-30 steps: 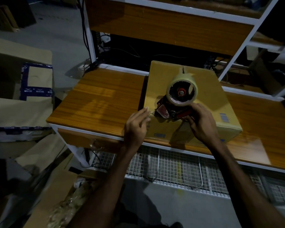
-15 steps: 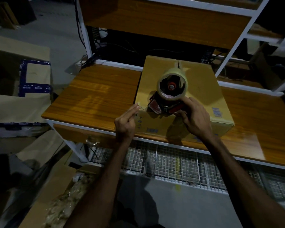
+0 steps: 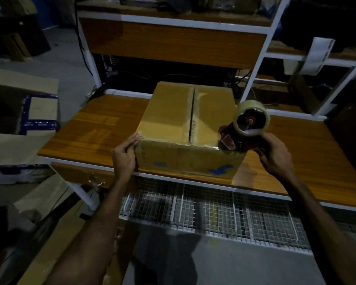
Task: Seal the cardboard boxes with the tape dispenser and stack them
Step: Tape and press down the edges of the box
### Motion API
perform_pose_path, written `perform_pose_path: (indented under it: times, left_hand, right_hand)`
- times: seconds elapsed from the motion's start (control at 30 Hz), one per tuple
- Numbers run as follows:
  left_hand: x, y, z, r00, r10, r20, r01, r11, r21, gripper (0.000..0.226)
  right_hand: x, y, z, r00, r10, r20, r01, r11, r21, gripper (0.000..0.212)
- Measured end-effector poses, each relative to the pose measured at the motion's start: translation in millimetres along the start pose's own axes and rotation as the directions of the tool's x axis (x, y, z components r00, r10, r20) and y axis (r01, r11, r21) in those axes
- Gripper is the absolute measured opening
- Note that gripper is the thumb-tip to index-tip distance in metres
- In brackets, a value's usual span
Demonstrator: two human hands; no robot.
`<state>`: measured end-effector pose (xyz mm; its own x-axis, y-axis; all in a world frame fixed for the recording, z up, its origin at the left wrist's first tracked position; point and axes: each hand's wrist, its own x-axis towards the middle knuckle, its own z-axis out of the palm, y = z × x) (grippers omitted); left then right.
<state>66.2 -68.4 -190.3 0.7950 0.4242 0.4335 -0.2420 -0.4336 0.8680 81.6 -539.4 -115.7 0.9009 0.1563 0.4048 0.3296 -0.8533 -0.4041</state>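
Observation:
A brown cardboard box point(image 3: 169, 118) sits on the wooden table point(image 3: 95, 130), its top flaps closed with a dark seam down the middle. My left hand point(image 3: 124, 155) presses against the box's near left corner, fingers along the edge. My right hand point(image 3: 275, 155) grips the handle of a red tape dispenser point(image 3: 245, 130) carrying a clear tape roll, held at the box's near right corner. The dispenser's front end touches the top edge of the box there.
A wooden shelf unit with white frame point(image 3: 173, 42) rises behind the table. Flat cardboard boxes with blue tape point(image 3: 37, 112) lie at the left. A wire mesh rack point(image 3: 214, 210) runs under the table's front edge. Loose cardboard lies on the floor lower left.
The dispenser moved from the middle of the box top to its near right corner. My left hand shifted to the box's near left corner. The box seam is now uncovered.

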Motion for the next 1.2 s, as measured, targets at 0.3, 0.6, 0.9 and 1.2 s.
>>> perform_pose_path:
  times: [0.3,0.6,0.9,1.2]
  left_hand:
    - [-17,30,12,0.97,0.202,0.132,-0.241,0.812,0.531,0.048]
    - [-82,120,146,0.761,0.372,0.531,-0.628,0.625,0.463,0.044]
    - [-95,107,185,0.795,0.444,0.413,-0.598,0.687,0.412,0.05]
    - [-95,103,187,0.801,0.474,0.367,-0.594,0.706,0.385,0.054]
  right_hand:
    - [-11,27,-3,1.0,-0.009,-0.011,0.01,0.998,0.061,0.037]
    - [-13,38,2,0.999,-0.035,-0.006,0.036,0.984,0.176,0.033]
    - [-19,45,10,1.0,0.002,0.005,-0.003,0.956,0.293,0.035]
    - [-27,78,-27,0.999,0.032,0.008,-0.033,0.986,0.164,0.035]
